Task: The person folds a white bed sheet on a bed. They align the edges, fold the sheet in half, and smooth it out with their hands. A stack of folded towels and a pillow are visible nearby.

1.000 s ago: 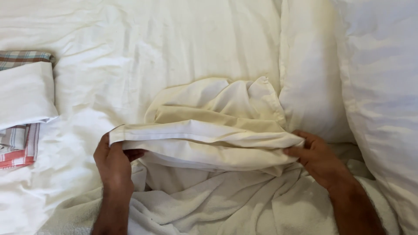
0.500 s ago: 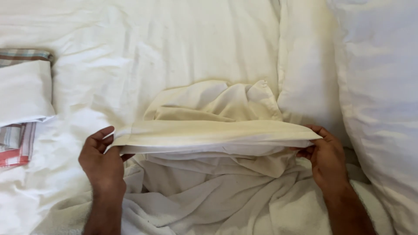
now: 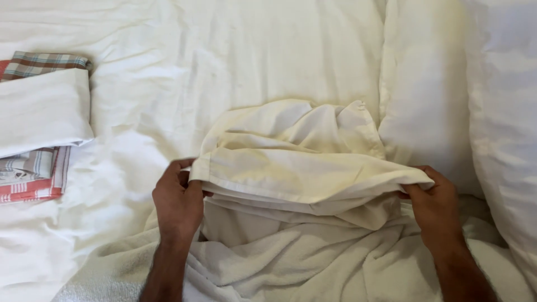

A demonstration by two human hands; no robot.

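A cream-white cloth, crumpled and partly folded, lies in the middle of a bed with white bedding. My left hand pinches the cloth's left hemmed edge. My right hand grips its right corner. The cloth's front edge is stretched between both hands, slightly raised, while the rest bunches up behind. A white towel lies rumpled under the cloth, near me.
At the left sits a stack of folded cloths: a white one on top of plaid and red-striped ones. White pillows stand at the right, one large pillow along the right edge. A white sheet covers the bed.
Both hands have moved inward and away from me, carrying the cloth's edge along. The stretched edge now hangs slacker and shows a folded hem.
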